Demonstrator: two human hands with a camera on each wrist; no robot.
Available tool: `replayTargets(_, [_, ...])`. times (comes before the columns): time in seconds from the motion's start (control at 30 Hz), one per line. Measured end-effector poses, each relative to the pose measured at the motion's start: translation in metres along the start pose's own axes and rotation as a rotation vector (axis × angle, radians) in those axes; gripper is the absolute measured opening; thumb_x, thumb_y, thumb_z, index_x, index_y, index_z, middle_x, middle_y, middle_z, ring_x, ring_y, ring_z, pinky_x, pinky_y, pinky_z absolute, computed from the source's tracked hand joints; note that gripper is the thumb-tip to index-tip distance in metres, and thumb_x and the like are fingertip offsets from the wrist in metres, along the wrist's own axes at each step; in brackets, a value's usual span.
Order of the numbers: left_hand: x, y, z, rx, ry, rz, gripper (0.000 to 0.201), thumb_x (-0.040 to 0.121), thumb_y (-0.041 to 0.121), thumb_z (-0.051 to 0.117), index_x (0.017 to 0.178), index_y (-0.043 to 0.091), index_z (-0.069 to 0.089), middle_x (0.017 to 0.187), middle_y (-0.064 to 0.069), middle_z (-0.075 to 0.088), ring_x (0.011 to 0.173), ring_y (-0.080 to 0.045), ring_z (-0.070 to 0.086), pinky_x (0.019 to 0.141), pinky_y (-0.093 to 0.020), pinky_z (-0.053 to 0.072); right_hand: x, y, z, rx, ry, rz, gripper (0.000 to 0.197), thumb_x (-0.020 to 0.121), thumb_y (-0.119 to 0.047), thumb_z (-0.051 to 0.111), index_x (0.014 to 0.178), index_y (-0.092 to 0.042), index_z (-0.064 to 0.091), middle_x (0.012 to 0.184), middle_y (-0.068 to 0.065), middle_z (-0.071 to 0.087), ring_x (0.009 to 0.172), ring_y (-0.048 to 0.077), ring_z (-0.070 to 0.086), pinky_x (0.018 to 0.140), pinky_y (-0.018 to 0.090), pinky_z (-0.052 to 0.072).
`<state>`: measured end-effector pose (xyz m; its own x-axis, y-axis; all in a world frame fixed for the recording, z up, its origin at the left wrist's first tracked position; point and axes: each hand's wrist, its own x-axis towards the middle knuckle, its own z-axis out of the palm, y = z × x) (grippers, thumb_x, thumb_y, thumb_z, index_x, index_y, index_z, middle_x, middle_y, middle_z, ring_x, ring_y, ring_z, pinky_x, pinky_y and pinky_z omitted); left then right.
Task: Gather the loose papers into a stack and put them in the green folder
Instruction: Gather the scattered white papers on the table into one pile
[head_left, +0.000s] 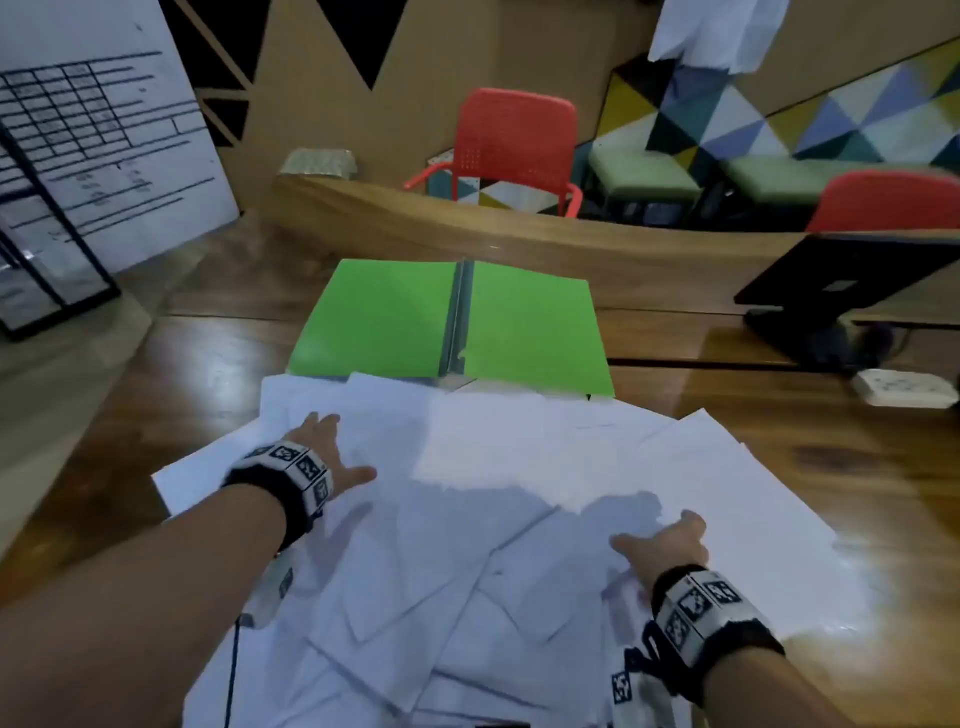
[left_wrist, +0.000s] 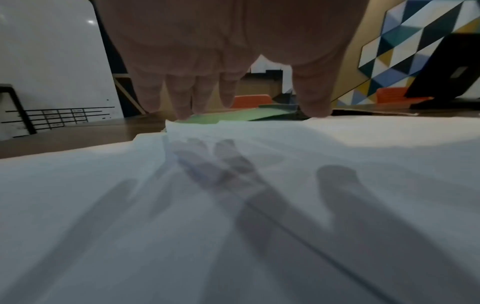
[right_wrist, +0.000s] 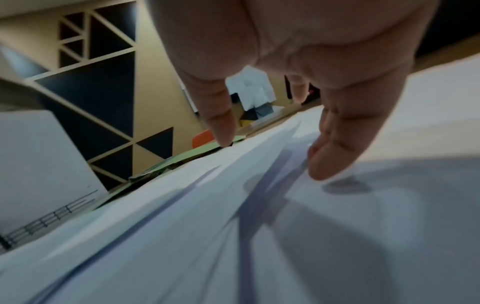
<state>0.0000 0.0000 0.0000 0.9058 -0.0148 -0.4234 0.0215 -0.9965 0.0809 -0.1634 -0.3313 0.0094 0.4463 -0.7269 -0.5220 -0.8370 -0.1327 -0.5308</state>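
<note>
Both hands, the left hand (head_left: 324, 452) and right hand (head_left: 667, 543), lie flat with fingers extended on the loose papers (head_left: 467, 519), the green folder (head_left: 395, 317) lying open beyond them.

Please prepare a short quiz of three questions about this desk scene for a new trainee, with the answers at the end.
1. True or false: the green folder lies open on the wooden table.
2. Which is behind the folder? A) a red chair B) a sink
3. Fill in: the left hand and right hand both reach over loose ___.

Key: 1 true. 2 A. 3 papers.
</note>
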Motion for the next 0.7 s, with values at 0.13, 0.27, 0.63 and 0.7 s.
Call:
replayTargets(0.13, [0.001, -0.003, 0.003, -0.071, -0.11, -0.068, 0.111, 0.065, 0.067, 0.061, 0.147, 0.018, 0.004, 0.155, -0.01, 0.021, 0.14, -0.029, 0.029, 0.112, -0.044, 0.03, 0.018, 0.001, 0.015, 0.216, -0.056, 0.044, 0.079, 0.074, -0.011, 0.073, 0.138, 0.001, 0.029, 0.122, 0.027, 0.055, 0.101, 0.039, 0.059, 0.076, 0.037, 0.048])
replayTargets(0.27, [-0.016, 0.003, 0.007, -0.107, -0.158, -0.101, 0.096, 0.067, 0.056, 0.066, 0.142, 0.017, 0.021, 0.144, -0.012, 0.04, 0.126, -0.032, 0.046, 0.103, -0.041, 0.04, 0.04, 0.007, 0.013, 0.177, -0.173, -0.019, 0.014, 0.075, -0.002, 0.07, 0.076, 0.0, 0.056, 0.067, 0.015, 0.059, 0.074, 0.031, 0.057, 0.069, 0.035, 0.043])
replayTargets(0.63, [-0.085, 0.032, 0.037, -0.669, -0.364, 0.09, 0.062, 0.065, 0.018, 0.073, 0.122, 0.022, 0.05, 0.117, -0.002, 0.061, 0.105, -0.021, 0.059, 0.09, -0.03, 0.047, 0.043, 0.003, 0.018, 0.269, -0.248, -0.077, 0.023, 0.085, -0.018, 0.062, 0.099, 0.001, 0.059, 0.1, 0.02, 0.064, 0.092, 0.035, 0.062, 0.087, 0.047, 0.051])
replayTargets(0.7, [-0.089, 0.039, 0.043, -0.71, -0.384, 0.143, 0.057, 0.067, 0.015, 0.072, 0.118, 0.028, 0.05, 0.112, 0.001, 0.063, 0.102, -0.018, 0.06, 0.089, -0.029, 0.048, 0.033, 0.002, 0.029, 0.221, -0.206, -0.156, 0.041, 0.075, -0.024, 0.071, 0.108, -0.002, 0.058, 0.102, 0.018, 0.065, 0.093, 0.034, 0.064, 0.087, 0.046, 0.052])
